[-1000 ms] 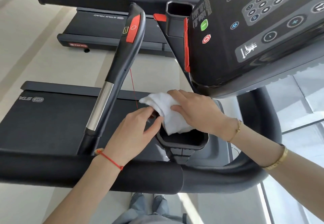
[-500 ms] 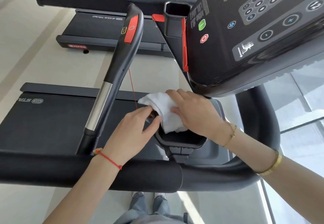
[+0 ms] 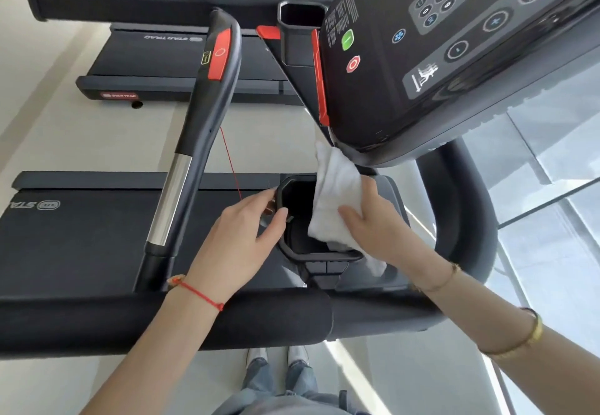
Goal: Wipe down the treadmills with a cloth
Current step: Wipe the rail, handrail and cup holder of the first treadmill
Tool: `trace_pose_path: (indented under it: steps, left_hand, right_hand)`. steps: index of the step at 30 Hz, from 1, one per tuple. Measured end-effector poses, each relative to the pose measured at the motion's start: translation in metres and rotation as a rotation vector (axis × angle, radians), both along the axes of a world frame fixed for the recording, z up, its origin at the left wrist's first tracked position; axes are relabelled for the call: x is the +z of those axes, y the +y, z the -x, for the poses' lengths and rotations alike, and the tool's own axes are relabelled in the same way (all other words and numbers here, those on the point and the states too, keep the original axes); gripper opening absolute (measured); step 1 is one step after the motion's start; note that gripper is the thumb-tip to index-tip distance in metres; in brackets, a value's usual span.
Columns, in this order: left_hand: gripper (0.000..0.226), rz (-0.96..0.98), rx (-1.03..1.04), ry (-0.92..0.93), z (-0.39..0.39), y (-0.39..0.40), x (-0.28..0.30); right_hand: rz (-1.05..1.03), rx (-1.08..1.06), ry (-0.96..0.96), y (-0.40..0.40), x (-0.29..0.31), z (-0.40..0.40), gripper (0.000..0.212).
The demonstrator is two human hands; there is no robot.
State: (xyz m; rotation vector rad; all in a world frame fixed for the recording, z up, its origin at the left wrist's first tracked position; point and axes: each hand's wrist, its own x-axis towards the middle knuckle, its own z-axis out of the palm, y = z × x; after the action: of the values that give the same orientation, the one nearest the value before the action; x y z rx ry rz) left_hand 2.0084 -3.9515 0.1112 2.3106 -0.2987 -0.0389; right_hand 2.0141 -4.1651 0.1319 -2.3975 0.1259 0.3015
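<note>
Head view: right hand (image 3: 380, 232) fingers lie curled over a white terry cloth (image 3: 334, 200), pressing it on the right rim of the black cup holder (image 3: 292, 250). Left hand (image 3: 240, 242) pinches the holder's left rim between thumb and fingers. Cloth's top edge touches the underside of the console (image 3: 438, 57). Belt deck (image 3: 81, 236) reads "STA", cut off at frame edge; rear treadmill (image 3: 181, 67) reads "STAR TRAC". Console fine print is illegible.

The pale floor (image 3: 81, 142) carries two treadmills: one treadmill deck (image 3: 81, 236) lies left of the left hand (image 3: 240, 239), a second treadmill deck (image 3: 181, 67) well beyond it.
</note>
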Motion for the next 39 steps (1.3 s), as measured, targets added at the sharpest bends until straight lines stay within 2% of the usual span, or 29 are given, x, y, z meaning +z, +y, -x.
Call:
trace_pose_path:
  steps: [6, 9, 11, 14, 18, 20, 22, 24, 27, 33, 36, 39]
  left_hand:
    - [0.040, -0.004, -0.004, -0.016, -0.001, 0.002, -0.002]
    - [0.045, -0.021, -0.024, -0.016, -0.002, 0.005, 0.000]
    - [0.048, -0.039, -0.041, -0.022, -0.002, 0.007, 0.000]
    - [0.044, -0.021, -0.020, -0.049, -0.003, 0.010, 0.003]
    - [0.037, 0.061, 0.000, -0.037, -0.005, 0.011, 0.009]
    - [0.036, 0.091, -0.008, -0.033, -0.004, 0.012, 0.012]
    - [0.035, 0.113, -0.010, -0.019, -0.002, 0.013, 0.011]
    - [0.034, 0.131, -0.008, -0.017, -0.001, 0.013, 0.009]
    - [0.033, 0.160, 0.007, -0.016, -0.001, 0.009, 0.009]
    - [0.036, 0.134, -0.011, -0.023, -0.001, 0.012, 0.006]
    - [0.037, 0.154, -0.010, -0.033, 0.000, 0.010, 0.005]
    - [0.033, 0.168, 0.004, -0.041, -0.002, 0.009, 0.005]
  right_hand:
    - [0.019, 0.012, -0.041, -0.008, 0.001, 0.011, 0.034]
    - [0.015, 0.027, -0.071, -0.022, 0.013, 0.029, 0.035]
    - [0.008, 0.071, -0.157, -0.031, 0.025, 0.043, 0.040]
    - [0.023, 0.271, -0.317, -0.037, 0.049, 0.061, 0.046]
    - [0.030, 0.671, -0.155, -0.036, 0.060, 0.065, 0.053]
    - [0.183, 0.817, -0.150, -0.023, 0.051, 0.064, 0.054]
    - [0.365, 0.890, -0.255, -0.004, 0.041, 0.061, 0.057]
    - [0.442, 0.867, -0.301, 0.013, 0.033, 0.056, 0.061]
    - [0.412, 0.785, -0.278, 0.022, 0.027, 0.050, 0.058]
    - [0.521, 0.794, -0.364, -0.021, 0.032, 0.056, 0.050]
    - [0.518, 0.804, -0.277, -0.001, 0.035, 0.047, 0.058]
    - [0.464, 0.725, -0.185, 0.025, 0.029, 0.035, 0.069]
